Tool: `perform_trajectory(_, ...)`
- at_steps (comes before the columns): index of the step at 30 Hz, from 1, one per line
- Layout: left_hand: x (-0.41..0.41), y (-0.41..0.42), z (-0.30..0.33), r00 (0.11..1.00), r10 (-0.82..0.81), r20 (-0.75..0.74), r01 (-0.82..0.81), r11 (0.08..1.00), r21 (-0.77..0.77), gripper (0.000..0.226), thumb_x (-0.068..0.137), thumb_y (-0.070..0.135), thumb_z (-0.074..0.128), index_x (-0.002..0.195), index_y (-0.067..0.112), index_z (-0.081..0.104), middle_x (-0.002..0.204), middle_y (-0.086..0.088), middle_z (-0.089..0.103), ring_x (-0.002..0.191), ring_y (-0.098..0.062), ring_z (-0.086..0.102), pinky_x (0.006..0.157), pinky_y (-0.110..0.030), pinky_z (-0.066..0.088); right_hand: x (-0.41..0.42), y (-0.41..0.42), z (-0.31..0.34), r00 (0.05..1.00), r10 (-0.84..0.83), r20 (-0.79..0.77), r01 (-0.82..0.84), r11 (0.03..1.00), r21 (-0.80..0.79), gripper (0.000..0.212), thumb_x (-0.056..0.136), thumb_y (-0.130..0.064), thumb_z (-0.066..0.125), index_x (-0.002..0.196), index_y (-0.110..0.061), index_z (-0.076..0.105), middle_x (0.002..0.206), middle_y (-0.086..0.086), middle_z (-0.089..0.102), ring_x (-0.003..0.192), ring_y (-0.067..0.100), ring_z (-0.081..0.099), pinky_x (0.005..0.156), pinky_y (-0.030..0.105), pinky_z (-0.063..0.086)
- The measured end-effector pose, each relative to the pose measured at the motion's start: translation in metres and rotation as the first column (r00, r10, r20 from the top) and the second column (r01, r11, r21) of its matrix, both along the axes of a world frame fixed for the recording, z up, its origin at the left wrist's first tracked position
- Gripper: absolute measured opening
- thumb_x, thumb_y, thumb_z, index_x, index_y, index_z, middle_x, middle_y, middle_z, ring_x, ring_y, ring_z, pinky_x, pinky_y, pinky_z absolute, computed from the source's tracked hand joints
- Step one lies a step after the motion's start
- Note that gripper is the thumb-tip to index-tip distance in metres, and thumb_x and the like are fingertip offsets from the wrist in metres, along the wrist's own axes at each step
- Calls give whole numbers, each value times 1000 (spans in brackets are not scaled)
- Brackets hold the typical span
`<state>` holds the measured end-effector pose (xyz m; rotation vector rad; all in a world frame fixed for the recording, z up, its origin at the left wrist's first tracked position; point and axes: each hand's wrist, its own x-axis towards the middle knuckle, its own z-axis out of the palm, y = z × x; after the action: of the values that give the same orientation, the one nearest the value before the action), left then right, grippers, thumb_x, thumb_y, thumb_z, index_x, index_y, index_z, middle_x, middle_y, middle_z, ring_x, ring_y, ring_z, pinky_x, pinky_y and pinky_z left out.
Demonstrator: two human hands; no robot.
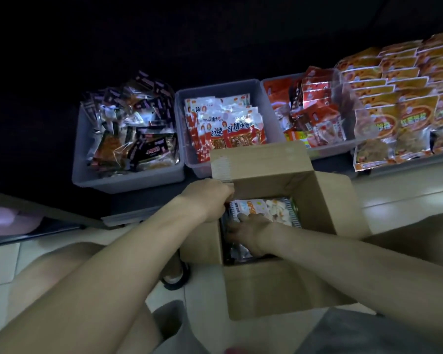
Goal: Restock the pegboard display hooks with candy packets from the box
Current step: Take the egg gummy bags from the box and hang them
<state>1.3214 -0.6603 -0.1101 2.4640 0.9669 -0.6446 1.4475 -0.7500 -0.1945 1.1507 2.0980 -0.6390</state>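
Both hands reach into the open brown cardboard box (279,175): left hand (210,200) and right hand (251,232) each grasp the white printed candy packet (256,209).

The fingertips of the left hand (210,198) dip behind the edge of the cardboard box (279,287), so its grip cannot be told. The right hand (248,233) covers part of the candy packets (261,209), and its fingers are lost in the dark box interior. The orange packets (404,103) at right are cut off by the frame edge, and everything above the bins (128,175) is too dark to read.
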Motion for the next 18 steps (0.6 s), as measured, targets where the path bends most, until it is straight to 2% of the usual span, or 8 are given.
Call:
perform_trajectory(3, -6, 2, -5, 1000, 11, -2, -11, 999, -34, 10, 99, 8, 55, 102, 15, 62, 108, -6, 63, 98, -29, 61, 81, -45, 55, -12, 8, -16, 977, 106, 187, -100, 994, -37, 58, 102, -21, 60, 157, -24, 39, 163, 4, 33, 145, 31, 40, 104, 43, 44)
perform_trajectory(5, -7, 1, -7, 1000, 4, -15, -5, 997, -71, 11, 99, 10, 55, 106, 15, 62, 111, -6, 61, 100, -29, 60, 82, -45, 53, -12, 9, -24, 962, 137, 237, -131, 991, -42, 58, 103, -21, 59, 157, -26, 38, 164, 3, 34, 144, 31, 44, 102, 42, 46)
perform_trajectory(8, -8, 2, -6, 1000, 1, -23, -4, 995, -99, 15, 99, 12, 55, 112, 16, 62, 115, -6, 59, 102, -28, 59, 83, -45, 52, 2, 8, -27, 966, 182, 185, -183, 983, -8, 54, 105, -17, 54, 156, -27, 40, 164, 2, 32, 138, 34, 49, 97, 43, 48)
perform_trajectory(13, -5, 2, -1, 999, 5, -43, -9, 994, -105, 20, 99, 17, 56, 118, 20, 60, 117, -4, 59, 104, -27, 60, 89, -47, 55, 36, 4, -18, 968, 208, 140, -221, 971, 86, 34, 107, -15, 47, 139, -16, 57, 150, 8, 45, 116, 36, 62, 69, 39, 45)
perform_trajectory(18, -3, -3, 4, 998, -12, -66, 5, 994, -107, 20, 101, 22, 59, 120, 18, 59, 116, -5, 59, 102, -26, 61, 88, -47, 56, 67, -7, 10, 952, 253, 175, -273, 957, 101, 38, 102, -4, 46, 135, -11, 63, 154, 11, 40, 109, 37, 64, 73, 44, 56)
